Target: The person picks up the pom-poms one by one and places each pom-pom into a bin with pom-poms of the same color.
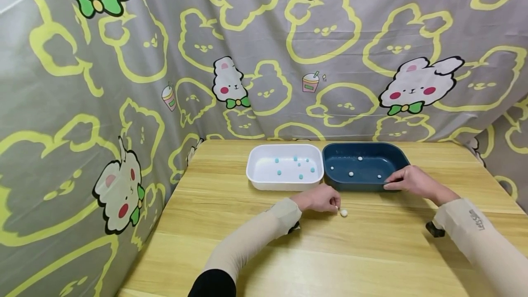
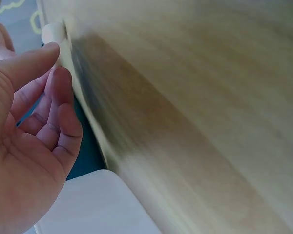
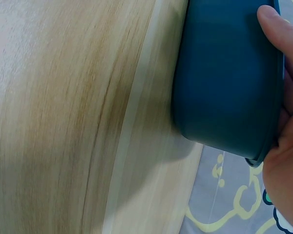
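Note:
My left hand [image 1: 319, 197] is low over the table in front of the trays, thumb and fingertips pinching a small white ball that is mostly hidden. Just beyond those fingertips a larger white ball [image 1: 344, 213] lies on the wood; it also shows past the thumb in the left wrist view [image 2: 53, 33]. My right hand [image 1: 414, 181] holds the near right corner of the dark blue tray [image 1: 350, 186]. In the right wrist view its thumb [image 3: 278, 24] lies along the rim. Several white balls [image 1: 351, 174] sit in the blue tray.
A white tray [image 1: 284, 186] stands against the blue tray's left side, with several light blue balls [image 1: 279, 173] spread inside it. Both trays are towards the far side of the wooden table [image 1: 330, 255]. Patterned grey cloth [image 1: 264, 35] hangs behind and to the left.

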{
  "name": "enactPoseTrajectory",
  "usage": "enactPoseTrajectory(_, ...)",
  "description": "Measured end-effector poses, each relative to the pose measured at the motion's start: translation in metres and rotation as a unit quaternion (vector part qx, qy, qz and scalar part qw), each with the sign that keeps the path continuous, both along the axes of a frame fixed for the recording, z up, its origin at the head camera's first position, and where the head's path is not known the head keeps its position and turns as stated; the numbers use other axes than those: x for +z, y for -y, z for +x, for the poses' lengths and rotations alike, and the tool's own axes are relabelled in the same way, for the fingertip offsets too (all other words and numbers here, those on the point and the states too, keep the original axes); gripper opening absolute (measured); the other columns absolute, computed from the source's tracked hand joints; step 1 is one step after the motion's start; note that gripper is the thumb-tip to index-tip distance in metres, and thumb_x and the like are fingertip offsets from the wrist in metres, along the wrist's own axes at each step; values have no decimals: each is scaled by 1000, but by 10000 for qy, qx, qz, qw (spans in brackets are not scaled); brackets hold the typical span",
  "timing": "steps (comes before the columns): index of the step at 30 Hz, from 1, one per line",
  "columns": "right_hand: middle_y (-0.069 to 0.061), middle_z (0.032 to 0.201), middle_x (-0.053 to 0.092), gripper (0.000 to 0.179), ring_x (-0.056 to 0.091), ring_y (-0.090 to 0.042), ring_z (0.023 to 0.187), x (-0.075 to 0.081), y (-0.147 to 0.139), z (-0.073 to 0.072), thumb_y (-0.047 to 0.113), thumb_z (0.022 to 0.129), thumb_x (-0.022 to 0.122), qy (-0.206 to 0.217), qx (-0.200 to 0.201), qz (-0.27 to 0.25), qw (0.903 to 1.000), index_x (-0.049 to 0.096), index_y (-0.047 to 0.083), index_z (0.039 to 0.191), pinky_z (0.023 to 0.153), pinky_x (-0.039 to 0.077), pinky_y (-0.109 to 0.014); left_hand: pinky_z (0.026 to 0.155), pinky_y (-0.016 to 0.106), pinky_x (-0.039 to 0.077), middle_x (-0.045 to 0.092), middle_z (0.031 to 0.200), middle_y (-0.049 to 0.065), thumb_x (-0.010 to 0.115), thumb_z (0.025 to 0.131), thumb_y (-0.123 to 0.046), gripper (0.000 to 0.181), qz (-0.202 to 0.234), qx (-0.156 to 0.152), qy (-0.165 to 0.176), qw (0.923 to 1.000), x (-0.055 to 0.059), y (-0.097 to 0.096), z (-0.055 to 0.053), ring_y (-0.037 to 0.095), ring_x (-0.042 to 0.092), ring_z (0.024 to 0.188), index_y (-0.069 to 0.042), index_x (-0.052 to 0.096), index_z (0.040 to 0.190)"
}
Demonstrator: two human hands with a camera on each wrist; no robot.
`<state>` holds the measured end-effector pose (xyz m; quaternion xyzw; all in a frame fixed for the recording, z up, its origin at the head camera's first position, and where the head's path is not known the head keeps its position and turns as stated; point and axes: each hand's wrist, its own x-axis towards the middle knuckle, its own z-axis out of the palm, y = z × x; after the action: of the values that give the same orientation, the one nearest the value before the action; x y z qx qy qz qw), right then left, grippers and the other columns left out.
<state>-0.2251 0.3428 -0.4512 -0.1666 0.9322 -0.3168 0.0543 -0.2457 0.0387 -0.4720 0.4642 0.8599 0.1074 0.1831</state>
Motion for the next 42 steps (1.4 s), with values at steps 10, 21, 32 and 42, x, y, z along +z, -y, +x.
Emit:
enactPoseTrajectory(10,1,85,70,17,58,-1,78,-2,-1,-1,31,79,76,-130,17,72,9999,77,15,84,63,48,-23,63,9,39,59,77,-13,66,90,-23,6,213,5,-64,9998,12,1,2,-2,50,68,-18,66,87)
enactPoseTrajectory(21,1,85,71,17,59,-1,79,-2,0,-2,31,80,76,-200,38,96,9997,77,14,84,65,49,-23,64,9,39,59,77,-13,65,91,-20,6,397,95,-32,9992,16,-1,-1,-2,52,70,-17,65,85)
enactPoseTrajectory(32,2,86,71,18,59,-1,79,-3,0,-1,30,80,76,-141,-29,28,9999,77,13,85,65,49,-23,65,7,40,60,76,-13,65,90,-18,7,590,88,-44,9982,20,-3,-3,-3,52,70,-16,66,83)
enactPoseTrajectory(42,2,86,71,18,59,-1,80,-4,0,-1,31,80,75,-138,-17,47,9999,77,13,85,65,49,-23,65,8,39,60,79,-13,60,94,-19,10,707,176,-88,9973,23,-5,-3,-3,52,71,-16,65,86)
